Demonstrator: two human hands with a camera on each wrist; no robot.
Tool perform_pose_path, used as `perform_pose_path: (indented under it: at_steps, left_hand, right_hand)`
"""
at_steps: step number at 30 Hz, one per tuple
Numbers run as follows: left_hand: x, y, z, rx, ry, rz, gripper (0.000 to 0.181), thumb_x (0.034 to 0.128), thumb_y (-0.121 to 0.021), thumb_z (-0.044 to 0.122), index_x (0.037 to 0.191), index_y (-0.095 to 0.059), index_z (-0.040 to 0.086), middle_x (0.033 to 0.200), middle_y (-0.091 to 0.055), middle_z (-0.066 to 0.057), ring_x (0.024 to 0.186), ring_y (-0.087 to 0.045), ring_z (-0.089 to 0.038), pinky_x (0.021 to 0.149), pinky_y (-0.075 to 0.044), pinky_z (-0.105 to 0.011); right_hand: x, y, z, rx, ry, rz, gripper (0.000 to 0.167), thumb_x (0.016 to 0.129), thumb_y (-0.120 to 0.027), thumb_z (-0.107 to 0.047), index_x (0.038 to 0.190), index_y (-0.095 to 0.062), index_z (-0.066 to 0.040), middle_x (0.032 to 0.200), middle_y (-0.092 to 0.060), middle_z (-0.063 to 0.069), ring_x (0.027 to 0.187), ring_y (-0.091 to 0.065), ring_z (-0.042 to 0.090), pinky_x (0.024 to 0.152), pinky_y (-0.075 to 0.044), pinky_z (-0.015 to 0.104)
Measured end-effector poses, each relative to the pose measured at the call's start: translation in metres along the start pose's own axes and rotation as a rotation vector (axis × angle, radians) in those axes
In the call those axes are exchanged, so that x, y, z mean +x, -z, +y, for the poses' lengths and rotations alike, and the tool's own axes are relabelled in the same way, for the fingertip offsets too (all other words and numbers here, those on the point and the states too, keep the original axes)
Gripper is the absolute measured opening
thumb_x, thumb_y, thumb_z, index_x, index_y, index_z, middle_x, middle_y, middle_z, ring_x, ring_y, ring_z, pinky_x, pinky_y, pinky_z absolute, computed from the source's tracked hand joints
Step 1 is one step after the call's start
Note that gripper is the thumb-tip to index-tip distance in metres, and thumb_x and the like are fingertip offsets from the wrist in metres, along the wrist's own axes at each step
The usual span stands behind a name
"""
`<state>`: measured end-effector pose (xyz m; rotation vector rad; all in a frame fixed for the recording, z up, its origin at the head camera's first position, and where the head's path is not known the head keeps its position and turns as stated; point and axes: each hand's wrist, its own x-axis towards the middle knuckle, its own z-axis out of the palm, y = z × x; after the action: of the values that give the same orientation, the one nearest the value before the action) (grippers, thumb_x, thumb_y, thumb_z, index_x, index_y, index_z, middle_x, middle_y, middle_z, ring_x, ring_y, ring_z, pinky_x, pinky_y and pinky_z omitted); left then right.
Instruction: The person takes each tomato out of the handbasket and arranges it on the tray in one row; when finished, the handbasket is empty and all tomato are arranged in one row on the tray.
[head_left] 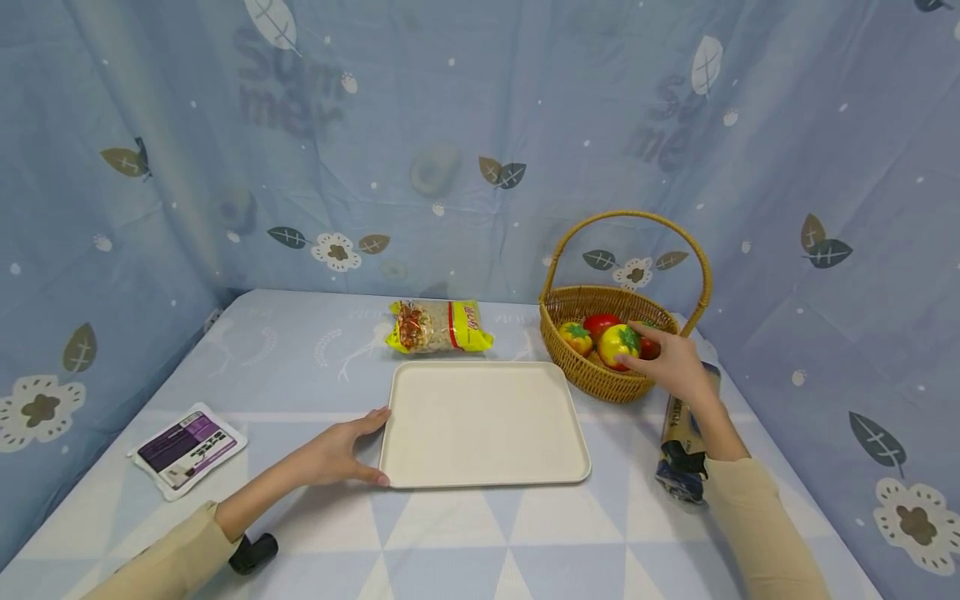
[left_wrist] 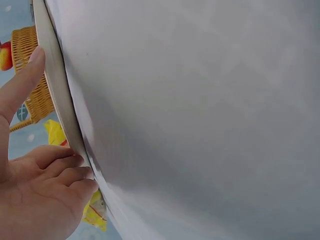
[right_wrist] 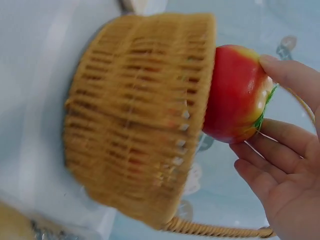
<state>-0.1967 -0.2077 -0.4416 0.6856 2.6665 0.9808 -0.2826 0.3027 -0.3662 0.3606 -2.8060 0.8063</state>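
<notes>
My right hand (head_left: 669,364) is over the wicker basket (head_left: 597,385) on the right. Between thumb and fingertips it pinches a red-and-yellow toy tomato (head_left: 619,344) with a green leafy top. In the right wrist view this tomato (right_wrist: 235,95) sticks up past the basket's rim. Other toy fruits, a yellow one (head_left: 575,337) and a red one (head_left: 600,322) among them, lie inside. The beige tray (head_left: 483,425) lies flat in the middle. Touching its left edge, my left hand (head_left: 337,451) has thumb and fingers spread along the rim, as the left wrist view also shows.
A yellow bag of dried food (head_left: 438,326) lies behind the tray. To the left is a purple-and-white packet (head_left: 189,448). Beside the right forearm, a brown-and-blue package (head_left: 681,437) is partly hidden. The basket's tall handle (head_left: 626,214) arches over the fruit.
</notes>
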Motion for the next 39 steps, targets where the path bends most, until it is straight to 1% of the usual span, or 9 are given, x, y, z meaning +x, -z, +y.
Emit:
perform_pose_path:
  at_steps: [2, 4, 6, 9, 15, 23, 28, 35, 39]
  left_hand:
    - [0.000, 0.000, 0.000, 0.005, 0.006, 0.001, 0.107, 0.0684, -0.085, 0.042, 0.146, -0.031, -0.007, 0.152, -0.026, -0.026, 0.138, -0.024, -0.045, 0.110, -0.024, -0.058]
    - [0.000, 0.000, 0.001, 0.007, 0.010, 0.002, 0.107, 0.0680, -0.085, 0.042, 0.146, -0.031, -0.007, 0.152, -0.026, -0.026, 0.138, -0.025, -0.045, 0.110, -0.024, -0.058]
    - [0.001, 0.000, 0.002, 0.006, 0.015, 0.000, 0.107, 0.0679, -0.085, 0.042, 0.146, -0.031, -0.007, 0.152, -0.026, -0.026, 0.138, -0.025, -0.045, 0.110, -0.024, -0.058]
    - [0.001, 0.001, 0.004, 0.007, 0.021, -0.005, 0.107, 0.0678, -0.085, 0.041, 0.146, -0.031, -0.007, 0.151, -0.026, -0.027, 0.138, -0.025, -0.046, 0.110, -0.024, -0.058]
    - [0.001, 0.000, 0.004, 0.012, 0.024, -0.002, 0.107, 0.0676, -0.086, 0.041, 0.146, -0.031, -0.007, 0.151, -0.026, -0.027, 0.137, -0.025, -0.046, 0.109, -0.025, -0.059]
    - [0.002, -0.001, 0.001, 0.006, 0.013, 0.003, 0.107, 0.0678, -0.085, 0.041, 0.146, -0.031, -0.008, 0.151, -0.026, -0.027, 0.138, -0.025, -0.046, 0.110, -0.024, -0.058]
    - [0.002, -0.002, 0.001, 0.012, 0.014, 0.004, 0.107, 0.0672, -0.086, 0.042, 0.146, -0.032, -0.007, 0.151, -0.027, -0.027, 0.137, -0.026, -0.046, 0.109, -0.025, -0.058]
    - [0.000, -0.001, 0.004, 0.008, 0.014, 0.005, 0.107, 0.0671, -0.086, 0.041, 0.146, -0.032, -0.008, 0.151, -0.027, -0.027, 0.137, -0.026, -0.046, 0.109, -0.026, -0.058]
    - [0.000, 0.000, 0.003, 0.019, 0.012, 0.009, 0.107, 0.0673, -0.086, 0.041, 0.146, -0.032, -0.008, 0.151, -0.027, -0.027, 0.137, -0.026, -0.046, 0.109, -0.026, -0.058]
  right_hand:
    - [-0.001, -0.001, -0.005, 0.013, 0.019, 0.004, 0.069, 0.086, -0.073, -0.036, 0.141, -0.048, -0.003, 0.107, -0.066, 0.026, 0.058, -0.053, 0.023, 0.050, -0.042, 0.031]
    - [-0.001, -0.002, -0.012, 0.012, 0.042, 0.014, 0.069, 0.086, -0.074, -0.034, 0.142, -0.048, -0.004, 0.119, -0.062, 0.027, 0.072, -0.060, 0.030, 0.057, -0.050, 0.036]
    - [-0.003, -0.003, -0.019, 0.014, 0.066, 0.026, 0.068, 0.085, -0.075, -0.032, 0.142, -0.048, -0.005, 0.126, -0.058, 0.027, 0.086, -0.063, 0.038, 0.067, -0.055, 0.044]
    - [-0.004, -0.006, -0.029, 0.007, 0.112, 0.049, 0.068, 0.084, -0.076, -0.029, 0.141, -0.049, -0.004, 0.131, -0.055, 0.026, 0.105, -0.060, 0.042, 0.079, -0.055, 0.052]
    - [-0.006, -0.014, -0.044, 0.014, 0.181, 0.067, 0.067, 0.082, -0.078, -0.027, 0.139, -0.051, -0.005, 0.120, -0.063, 0.021, 0.098, -0.061, 0.034, 0.078, -0.055, 0.048]
    - [-0.006, -0.028, -0.064, 0.061, 0.251, 0.081, 0.066, 0.078, -0.082, -0.025, 0.136, -0.056, -0.006, 0.127, -0.062, 0.015, 0.105, -0.062, 0.033, 0.088, -0.052, 0.051]
    - [-0.007, -0.037, -0.077, 0.078, 0.275, 0.075, 0.064, 0.077, -0.083, -0.026, 0.133, -0.059, -0.006, 0.122, -0.064, 0.015, 0.099, -0.062, 0.033, 0.086, -0.053, 0.051]
    - [-0.007, -0.049, -0.093, 0.124, 0.312, 0.044, 0.064, 0.076, -0.084, -0.025, 0.133, -0.060, -0.007, 0.128, -0.061, 0.013, 0.113, -0.059, 0.033, 0.094, -0.049, 0.049]
    - [-0.004, -0.058, -0.104, 0.142, 0.347, 0.028, 0.064, 0.076, -0.084, -0.024, 0.133, -0.059, -0.007, 0.129, -0.061, 0.012, 0.113, -0.060, 0.031, 0.092, -0.052, 0.045]
